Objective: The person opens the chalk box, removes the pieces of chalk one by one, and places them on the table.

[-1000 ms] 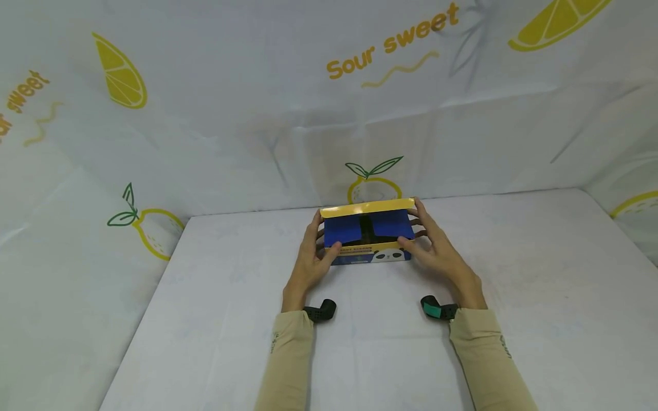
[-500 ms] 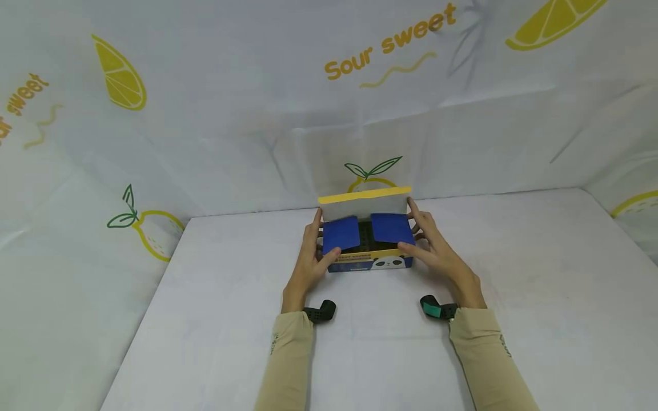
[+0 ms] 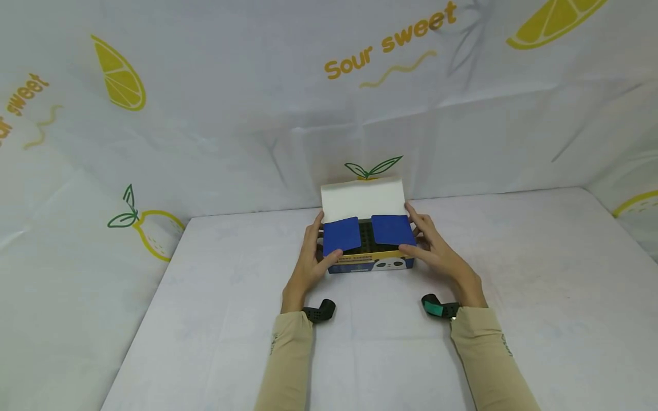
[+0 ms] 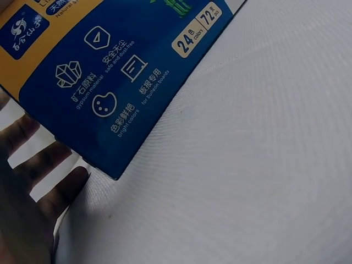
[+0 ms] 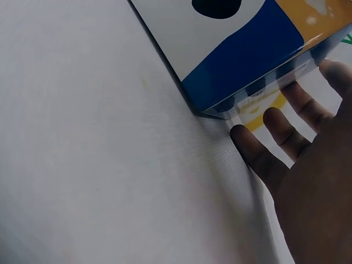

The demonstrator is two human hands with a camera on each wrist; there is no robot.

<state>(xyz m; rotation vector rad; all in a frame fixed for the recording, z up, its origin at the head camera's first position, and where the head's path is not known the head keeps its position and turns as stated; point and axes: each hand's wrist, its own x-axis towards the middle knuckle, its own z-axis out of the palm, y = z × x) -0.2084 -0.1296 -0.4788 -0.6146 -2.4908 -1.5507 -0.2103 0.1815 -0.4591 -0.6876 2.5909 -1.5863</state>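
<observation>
A blue and yellow chalk box (image 3: 354,266) with a panda face rests on the white table, its printed front towards me. Its lid (image 3: 364,200) leans back, white inside up. Two blue end flaps (image 3: 341,234) lie over the top, and a dark, dotted insert (image 3: 366,237) shows between them. My left hand (image 3: 309,260) holds the box's left end, thumb at the front top edge. At the other end my right hand (image 3: 439,254) grips likewise, index finger by the back corner. In both wrist views the lower fingers spread along the box's ends.
White cloth with lemon prints hangs behind the table (image 3: 231,342) and at its sides. The table's back edge runs close behind the box. A black wrist device (image 3: 321,311) sits on the left wrist, another (image 3: 437,308) with a green patch on the right.
The lid has swung up and back from over the box, uncovering its white inside and the two blue flaps. The box has tipped slightly and come a little nearer; both hands stay at its ends.
</observation>
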